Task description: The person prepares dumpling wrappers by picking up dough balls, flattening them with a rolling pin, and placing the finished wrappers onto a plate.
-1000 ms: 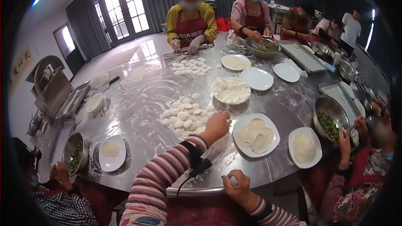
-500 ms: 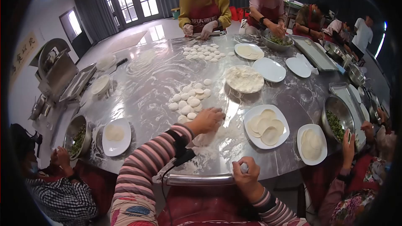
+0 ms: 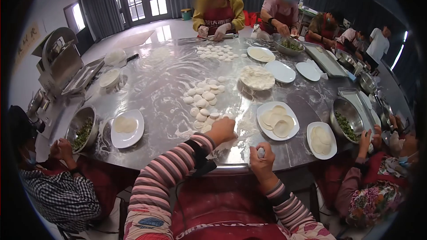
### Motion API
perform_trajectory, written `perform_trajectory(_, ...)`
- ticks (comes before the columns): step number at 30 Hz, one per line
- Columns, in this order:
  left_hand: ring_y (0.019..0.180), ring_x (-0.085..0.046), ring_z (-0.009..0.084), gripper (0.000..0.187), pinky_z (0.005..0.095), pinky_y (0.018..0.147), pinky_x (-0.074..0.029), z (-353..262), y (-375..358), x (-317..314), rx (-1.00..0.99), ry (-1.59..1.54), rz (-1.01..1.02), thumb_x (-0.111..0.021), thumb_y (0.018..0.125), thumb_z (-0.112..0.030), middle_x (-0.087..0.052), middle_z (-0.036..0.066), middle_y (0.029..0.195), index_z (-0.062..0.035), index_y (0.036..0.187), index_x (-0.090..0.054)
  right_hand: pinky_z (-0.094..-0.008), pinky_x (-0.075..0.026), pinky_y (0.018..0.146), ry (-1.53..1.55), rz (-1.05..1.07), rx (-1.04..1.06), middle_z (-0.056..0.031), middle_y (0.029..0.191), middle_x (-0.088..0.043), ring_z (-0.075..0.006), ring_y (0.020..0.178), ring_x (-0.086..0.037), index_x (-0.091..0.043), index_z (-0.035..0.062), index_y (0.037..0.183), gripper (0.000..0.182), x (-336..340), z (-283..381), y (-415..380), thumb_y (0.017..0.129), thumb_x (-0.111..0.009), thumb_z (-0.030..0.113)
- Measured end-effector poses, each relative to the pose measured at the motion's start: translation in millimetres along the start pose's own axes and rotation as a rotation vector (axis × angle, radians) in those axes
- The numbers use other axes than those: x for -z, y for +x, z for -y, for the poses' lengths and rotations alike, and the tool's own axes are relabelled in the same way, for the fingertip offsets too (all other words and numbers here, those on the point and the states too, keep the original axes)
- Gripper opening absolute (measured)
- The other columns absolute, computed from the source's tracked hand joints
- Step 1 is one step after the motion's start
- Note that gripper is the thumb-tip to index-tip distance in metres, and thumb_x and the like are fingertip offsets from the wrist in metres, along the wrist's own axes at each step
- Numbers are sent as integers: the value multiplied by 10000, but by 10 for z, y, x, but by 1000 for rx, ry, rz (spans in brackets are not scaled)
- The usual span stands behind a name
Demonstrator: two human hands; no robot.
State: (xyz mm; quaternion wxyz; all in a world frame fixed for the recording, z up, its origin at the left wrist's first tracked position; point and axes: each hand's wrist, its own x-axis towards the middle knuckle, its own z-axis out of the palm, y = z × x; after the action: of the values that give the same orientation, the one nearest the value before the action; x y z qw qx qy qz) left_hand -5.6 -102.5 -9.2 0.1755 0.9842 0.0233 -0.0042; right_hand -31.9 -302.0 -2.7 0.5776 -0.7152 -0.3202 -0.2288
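Observation:
My left hand (image 3: 223, 131) is low over the floured steel table, palm down with fingers curled and pressed together. Whatever may be under its fingertips is hidden. Just beyond it lies a cluster of small flattened dough pieces (image 3: 201, 103). My right hand (image 3: 263, 165) is wrapped in a fist at the table's near edge. It grips a rolling pin, of which only the pale grey end (image 3: 260, 152) shows. A white plate (image 3: 292, 134) with several rolled dough wrappers (image 3: 282, 128) stands beyond and right of that hand.
A bowl of flour (image 3: 257, 78) stands mid-table. Plates of wrappers sit at left (image 3: 127, 142) and right (image 3: 328, 152). Steel bowls (image 3: 91, 120) (image 3: 342, 103) hold chopped green filling. People work at both sides and across the table, where more dough pieces (image 3: 217, 53) lie.
My left hand has gone from flattened on the table to curled fingers, and sits slightly to the right. My right hand has risen with the rolling pin over the table edge. The view has shifted.

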Motion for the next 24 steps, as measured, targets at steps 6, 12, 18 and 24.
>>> perform_trajectory(6, 815, -606, 358, 322, 425, 704, -481, -220, -152, 38, -199, -12, -236, -686, 695, -236, -611, 170, 819, -36, 906, -547, -284, -350, 397, 2, 13, -53, -64, 522, -452, -135, 414, -448, -476, 61, 767, 204, -3, -39, -40, 753, -671, -1)
perform_trajectory(12, 729, -626, 301, 188, 384, 658, -479, 122, -624, -2, 31, -450, 42, -674, 663, -168, -645, 145, 752, -37, 788, -623, -317, -393, 421, 75, 101, -214, -95, 552, -493, -214, 434, -512, -486, 57, 779, 204, 41, -137, -141, 743, -681, 9)
perform_trajectory(18, 669, -625, 236, 156, 342, 637, -481, 164, -848, 38, 145, -443, -3, -680, 676, -139, -647, 120, 709, -19, 770, -648, -344, -418, 474, 71, 107, -147, -129, 601, -516, -270, 498, -540, -501, 44, 794, 184, -171, -186, 208, 753, -680, 34)
perform_trajectory(24, 658, -630, 274, 111, 366, 638, -483, 178, -655, 27, 62, -339, 82, -659, 668, -129, -650, 145, 691, -30, 719, -660, -382, -418, 519, -81, 54, -66, -147, 637, -526, -314, 567, -541, -509, 41, 777, 181, -417, -351, 353, 745, -687, 60)
